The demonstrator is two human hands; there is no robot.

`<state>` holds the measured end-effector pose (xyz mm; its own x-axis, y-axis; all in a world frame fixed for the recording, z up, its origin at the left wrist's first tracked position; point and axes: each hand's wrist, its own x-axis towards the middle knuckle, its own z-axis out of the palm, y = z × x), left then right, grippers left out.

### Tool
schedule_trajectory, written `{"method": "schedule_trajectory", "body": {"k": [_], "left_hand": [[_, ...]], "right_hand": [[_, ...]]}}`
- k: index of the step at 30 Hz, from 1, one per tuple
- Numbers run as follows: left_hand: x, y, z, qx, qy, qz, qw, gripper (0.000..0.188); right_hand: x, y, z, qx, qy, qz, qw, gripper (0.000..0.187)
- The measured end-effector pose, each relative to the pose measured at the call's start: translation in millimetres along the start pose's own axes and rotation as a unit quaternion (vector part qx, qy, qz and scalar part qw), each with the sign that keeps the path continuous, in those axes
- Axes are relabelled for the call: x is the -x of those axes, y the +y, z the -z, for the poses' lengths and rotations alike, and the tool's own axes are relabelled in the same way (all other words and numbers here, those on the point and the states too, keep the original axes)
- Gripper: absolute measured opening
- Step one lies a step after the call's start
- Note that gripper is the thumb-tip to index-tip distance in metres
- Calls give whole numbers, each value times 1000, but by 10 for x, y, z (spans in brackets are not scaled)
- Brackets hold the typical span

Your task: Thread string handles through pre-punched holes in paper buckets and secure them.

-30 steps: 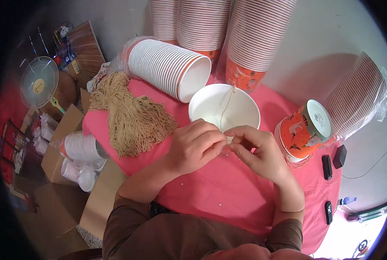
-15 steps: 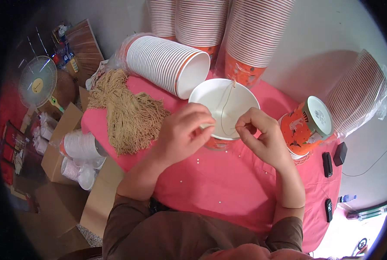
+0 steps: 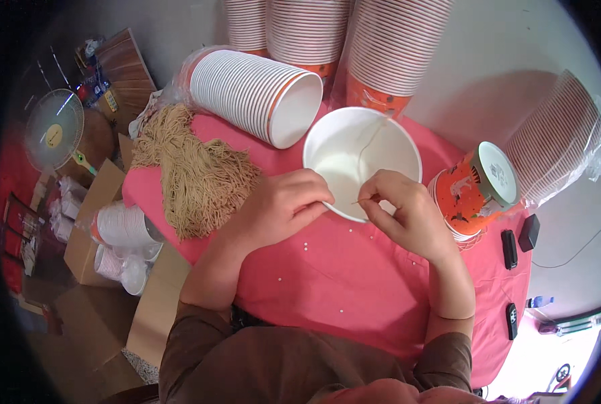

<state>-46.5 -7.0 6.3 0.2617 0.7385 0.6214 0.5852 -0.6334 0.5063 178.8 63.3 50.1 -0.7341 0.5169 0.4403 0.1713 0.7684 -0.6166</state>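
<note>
A white-lined paper bucket (image 3: 331, 138) stands on the table in front of me, its mouth tipped toward me. My left hand (image 3: 288, 207) pinches its near rim between thumb and fingers. Over the same rim, my right hand (image 3: 407, 214) holds the end of a thin tan cord (image 3: 362, 153) in a pinch. From there the cord runs up through the bucket to its far rim. Left of the bucket lies a thick bundle of tan cords (image 3: 203, 178).
Nested bucket stacks stand at the back (image 3: 398, 54), and one stack lies on its side (image 3: 246, 94). Upturned orange buckets (image 3: 465, 195) sit at right, near small black objects (image 3: 509, 249). Small white beads dot the pink tablecloth (image 3: 327, 276). Cardboard boxes (image 3: 102, 222) and a fan (image 3: 55, 131) are at left.
The bucket has come nearer and tipped more toward me. My left hand has moved onto its near rim. My right hand, still pinching the cord, has shifted slightly left.
</note>
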Motion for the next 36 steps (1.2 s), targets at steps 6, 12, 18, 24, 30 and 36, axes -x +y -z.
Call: {"method": "schedule_trajectory", "body": {"k": [6, 12, 18, 24, 30, 36], "left_hand": [[-37, 117, -103, -105, 52, -128, 985, 17], [-45, 113, -145, -143, 71, -179, 971, 20], [-36, 142, -146, -165, 72, -190, 965, 20], [-38, 140, -149, -152, 72, -199, 966, 22], [-24, 106, -182, -130, 77, -187, 971, 22], [6, 40, -208, -65, 83, -123, 987, 32]], "right_hand": [[30, -40, 35, 87, -11, 87, 992, 10], [57, -46, 32, 144, -21, 117, 982, 11], [53, -68, 16, 137, -14, 118, 983, 11], [53, -65, 3, 133, -24, 115, 984, 11], [51, 1, -39, 113, -17, 126, 985, 8], [52, 36, 4, 36, -63, 75, 994, 9]]}}
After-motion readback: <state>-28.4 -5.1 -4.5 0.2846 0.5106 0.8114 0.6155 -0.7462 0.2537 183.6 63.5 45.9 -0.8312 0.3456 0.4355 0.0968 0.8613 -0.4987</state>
